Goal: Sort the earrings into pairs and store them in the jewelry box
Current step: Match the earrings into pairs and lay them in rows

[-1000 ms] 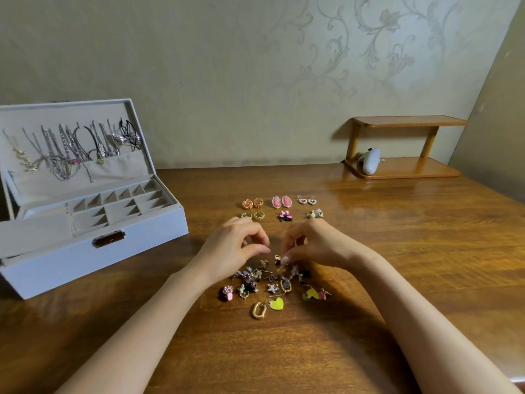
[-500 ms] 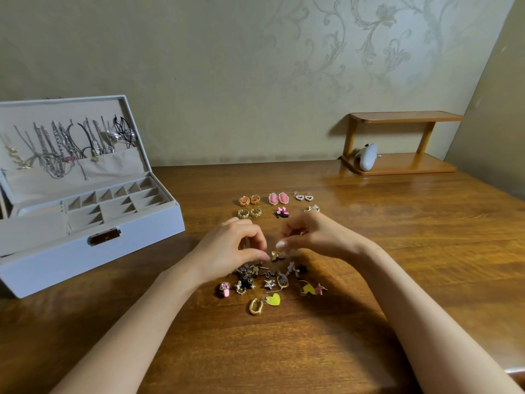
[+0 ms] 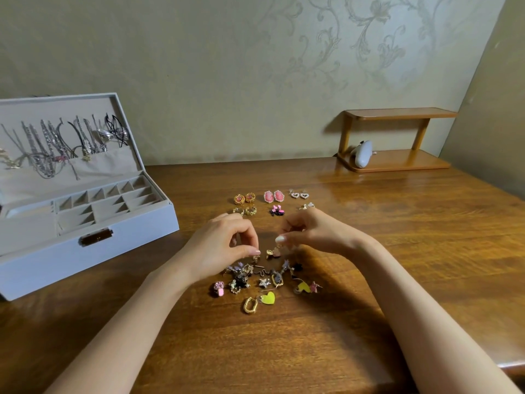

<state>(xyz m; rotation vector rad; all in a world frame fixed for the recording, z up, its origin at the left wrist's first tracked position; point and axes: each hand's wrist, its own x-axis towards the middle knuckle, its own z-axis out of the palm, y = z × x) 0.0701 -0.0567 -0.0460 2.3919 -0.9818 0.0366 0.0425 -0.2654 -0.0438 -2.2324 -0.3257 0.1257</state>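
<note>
Earrings [image 3: 264,282] not yet matched lie in a loose heap on the desk [image 3: 270,354], nearest the person, between the two forearms. At its near edge sit a gold oval hoop [image 3: 250,305] and a yellow heart [image 3: 268,297]. A second yellow heart [image 3: 302,287] lies a little to the right, and a pink mushroom [image 3: 219,288] marks the left edge.

Over the far edge of the heap both hands hover with fingers curled. The left hand [image 3: 218,245] has thumb and forefinger tips together; whether anything sits between them is too small to tell. The right hand [image 3: 315,233] pinches a small gold earring [image 3: 270,253], which hangs under its thumb, close to the left thumb tip.

Beyond the knuckles, matched pairs stand in two rows. The nearer row has gold hoops [image 3: 245,211], pink-and-black bows [image 3: 277,210] and a pale pair [image 3: 308,205] partly hidden by the right hand. Behind them are round gold studs [image 3: 244,198], pink ovals [image 3: 274,196] and pearl hearts [image 3: 299,194].

The heap lies toward the person from the hands and the rows lie away, so a finished pair probably goes forward.

The jewelry box [image 3: 85,245] stands open well to the left, nearer the left hand, with necklaces [image 3: 56,143] hanging in its lid. Storing looks not yet begun. At the far right a wooden shelf [image 3: 397,112] holds a white object [image 3: 361,153].
</note>
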